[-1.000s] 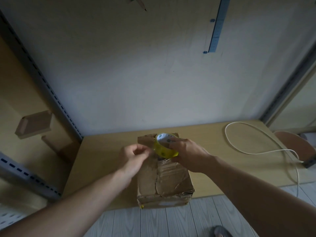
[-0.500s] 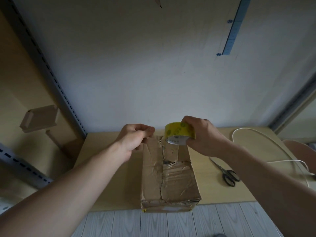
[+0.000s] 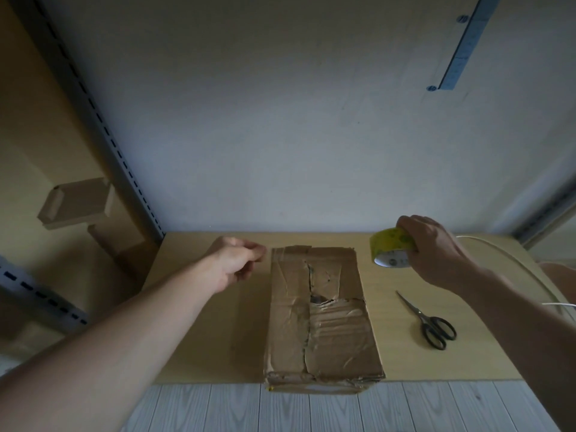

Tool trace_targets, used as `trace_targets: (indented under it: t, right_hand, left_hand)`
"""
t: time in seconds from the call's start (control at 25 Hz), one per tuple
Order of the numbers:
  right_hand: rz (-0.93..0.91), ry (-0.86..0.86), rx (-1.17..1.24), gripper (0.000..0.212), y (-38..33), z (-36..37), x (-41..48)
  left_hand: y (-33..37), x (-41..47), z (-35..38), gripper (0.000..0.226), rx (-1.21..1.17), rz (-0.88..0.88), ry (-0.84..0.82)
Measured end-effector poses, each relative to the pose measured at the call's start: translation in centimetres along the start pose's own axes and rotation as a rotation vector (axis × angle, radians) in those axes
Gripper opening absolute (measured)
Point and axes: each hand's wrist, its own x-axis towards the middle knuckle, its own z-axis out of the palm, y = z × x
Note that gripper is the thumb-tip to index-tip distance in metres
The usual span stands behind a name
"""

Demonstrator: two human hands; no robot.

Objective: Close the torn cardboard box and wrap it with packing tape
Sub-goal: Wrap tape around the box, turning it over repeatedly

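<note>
The torn cardboard box (image 3: 321, 313) lies closed on the wooden table (image 3: 202, 322), its near end over the table's front edge. Its top is creased, with a ragged tear and a small hole down the middle. My right hand (image 3: 436, 247) holds the yellow roll of packing tape (image 3: 391, 248) in the air, right of the box's far end. My left hand (image 3: 237, 260) hovers left of the box's far corner, thumb and fingers pinched together. I cannot make out a strip of tape between the hands.
Black-handled scissors (image 3: 431, 324) lie on the table right of the box. A white cable (image 3: 514, 269) curves along the table's right side. A metal shelf upright (image 3: 103, 126) and a small cardboard piece (image 3: 78, 202) stand at the left. The wall is right behind the table.
My hands have moved apart: the right carried the tape roll from over the box's far end out to the right, the left drew back to the left. The view tilted down.
</note>
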Motion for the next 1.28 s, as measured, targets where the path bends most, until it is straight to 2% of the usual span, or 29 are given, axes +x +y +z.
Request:
trace_targets:
  t: [0.32,0.76,1.08,1.28]
  right_hand:
    - [-0.01,-0.044,0.004,0.025,0.3,1.9,0.8]
    - [-0.002,0.005,0.052,0.023,0.3,2.3,1.6]
    - [0.066,-0.043,0.035,0.019,0.0,3.3,1.4]
    - [0.139,-0.137,0.061,0.021,0.3,4.4,0.8]
  left_hand:
    - [-1.0,2.4,0.5,0.012,0.035,-0.063,0.047]
    - [-1.2,3.6,0.7,0.013,-0.041,-0.071,0.082]
    - [-2.0,3.9,1.9,0.02,0.025,-0.109,0.129]
    - [-3.0,4.4,3.5,0.025,0.106,-0.079,0.17]
